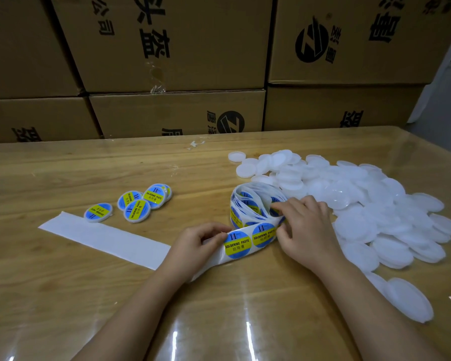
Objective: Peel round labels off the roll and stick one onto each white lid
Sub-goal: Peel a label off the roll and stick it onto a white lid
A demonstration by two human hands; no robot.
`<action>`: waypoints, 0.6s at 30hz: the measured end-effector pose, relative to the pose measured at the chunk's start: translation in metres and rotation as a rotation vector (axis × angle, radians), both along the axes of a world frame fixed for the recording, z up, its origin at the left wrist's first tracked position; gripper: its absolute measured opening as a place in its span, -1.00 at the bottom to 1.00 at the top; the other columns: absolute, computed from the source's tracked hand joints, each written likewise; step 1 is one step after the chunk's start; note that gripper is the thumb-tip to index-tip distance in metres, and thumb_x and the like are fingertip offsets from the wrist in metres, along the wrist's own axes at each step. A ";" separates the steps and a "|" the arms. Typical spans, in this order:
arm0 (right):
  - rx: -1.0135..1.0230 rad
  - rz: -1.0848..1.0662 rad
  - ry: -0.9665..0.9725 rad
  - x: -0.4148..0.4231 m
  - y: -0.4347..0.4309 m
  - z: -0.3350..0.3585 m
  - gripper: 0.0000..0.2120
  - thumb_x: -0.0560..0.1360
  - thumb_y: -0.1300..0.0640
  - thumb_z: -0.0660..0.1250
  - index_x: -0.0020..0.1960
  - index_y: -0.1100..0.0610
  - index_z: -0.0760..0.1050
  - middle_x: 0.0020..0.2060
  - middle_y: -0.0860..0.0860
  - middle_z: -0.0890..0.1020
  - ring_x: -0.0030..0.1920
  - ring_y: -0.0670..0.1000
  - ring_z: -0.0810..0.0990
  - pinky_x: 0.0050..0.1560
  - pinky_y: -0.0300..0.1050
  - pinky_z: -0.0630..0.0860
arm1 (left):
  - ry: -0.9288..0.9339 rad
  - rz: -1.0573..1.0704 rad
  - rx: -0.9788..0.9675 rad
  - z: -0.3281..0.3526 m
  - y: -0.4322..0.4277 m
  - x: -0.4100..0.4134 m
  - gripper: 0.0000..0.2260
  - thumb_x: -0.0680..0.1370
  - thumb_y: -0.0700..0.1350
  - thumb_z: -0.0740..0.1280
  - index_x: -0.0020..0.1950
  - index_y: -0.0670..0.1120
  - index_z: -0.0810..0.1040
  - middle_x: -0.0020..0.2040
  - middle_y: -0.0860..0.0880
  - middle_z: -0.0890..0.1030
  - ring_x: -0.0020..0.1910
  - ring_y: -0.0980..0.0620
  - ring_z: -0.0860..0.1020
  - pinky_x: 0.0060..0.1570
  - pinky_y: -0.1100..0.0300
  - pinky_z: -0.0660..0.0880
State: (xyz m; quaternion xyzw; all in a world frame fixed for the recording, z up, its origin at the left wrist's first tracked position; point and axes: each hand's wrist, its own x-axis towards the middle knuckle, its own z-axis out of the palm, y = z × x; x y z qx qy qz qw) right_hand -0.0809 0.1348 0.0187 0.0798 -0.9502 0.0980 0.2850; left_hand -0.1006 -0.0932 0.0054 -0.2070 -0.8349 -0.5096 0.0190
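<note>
Liner strip (102, 238) is pinched in left grip (195, 246) beside foremost label (237, 244). Label roll (253, 204), on table (63, 173), is held by curled right grip (305, 230). White lids (362, 204) are heaped just right of it.

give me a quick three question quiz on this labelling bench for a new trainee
1. True or false: the pile of plain white lids lies to the person's left.
2. What does the left hand pinch? A the backing strip beside a label; B scissors; C a pen.
3. Fill in: each label reads "soldering ____".
Key: 1 false; 2 A; 3 paste.
</note>
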 end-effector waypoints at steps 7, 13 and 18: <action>-0.019 0.027 0.052 -0.003 0.002 -0.006 -0.67 0.30 0.22 0.30 0.05 0.11 0.61 -0.22 -0.02 0.56 -0.20 0.10 0.48 -0.12 -0.12 0.21 | 0.589 0.103 -0.513 0.008 0.001 0.002 -0.82 0.52 -0.11 0.25 -0.06 -0.06 0.65 -0.22 0.03 0.60 -0.22 -0.06 0.57 -0.27 0.07 0.47; -0.012 -0.002 0.110 -0.003 -0.002 -0.007 -0.66 0.38 0.01 0.17 0.02 0.05 0.62 -0.23 -0.06 0.54 -0.19 0.06 0.52 -0.05 -0.08 0.18 | 0.451 0.224 -0.416 0.003 0.015 0.011 -0.84 0.57 -0.12 0.25 0.06 -0.04 0.61 -0.13 0.03 0.60 -0.15 0.00 0.56 -0.24 0.16 0.43; -0.325 -0.212 0.184 -0.005 0.001 0.001 -0.66 0.41 0.17 0.12 0.09 0.15 0.56 -0.10 0.07 0.54 -0.09 0.16 0.53 -0.02 0.01 0.21 | -0.029 0.176 -0.014 -0.003 0.014 0.006 -0.85 0.55 -0.13 0.30 -0.07 0.13 0.59 -0.24 0.17 0.60 -0.24 0.30 0.52 -0.22 0.41 0.43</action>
